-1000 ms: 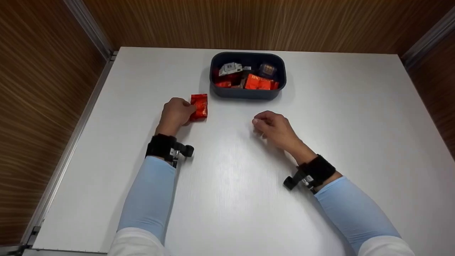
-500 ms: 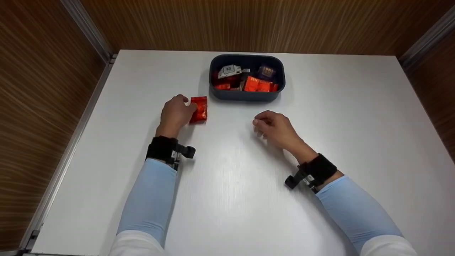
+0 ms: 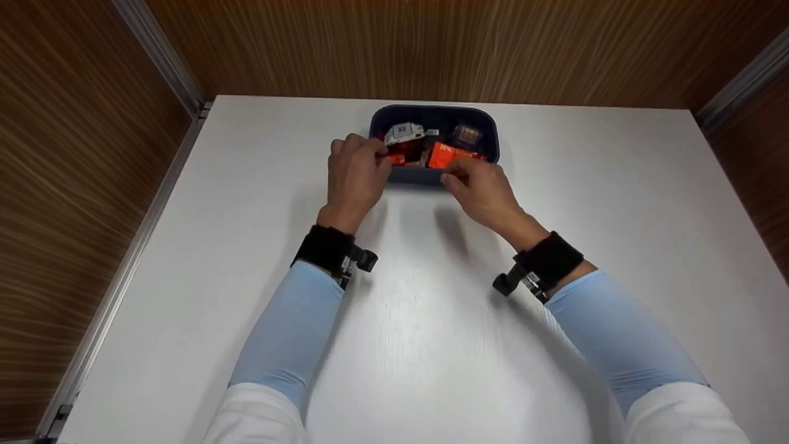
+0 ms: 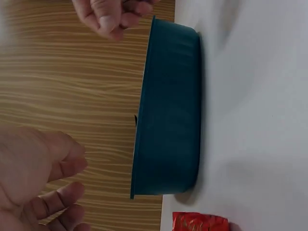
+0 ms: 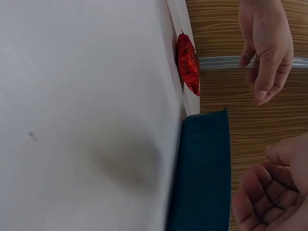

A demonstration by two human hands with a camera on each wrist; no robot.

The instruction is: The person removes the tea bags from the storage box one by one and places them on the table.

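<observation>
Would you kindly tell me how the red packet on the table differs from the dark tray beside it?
The red packet is small, shiny and crinkled; the dark tray is far larger, matte and rigid. The packet lies flat; the tray has raised walls and holds other packets. Both rest on the white table.

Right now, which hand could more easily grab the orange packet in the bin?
The right hand: its fingers hover just beside the orange packet; the left hand is at the other end of the bin.
</observation>
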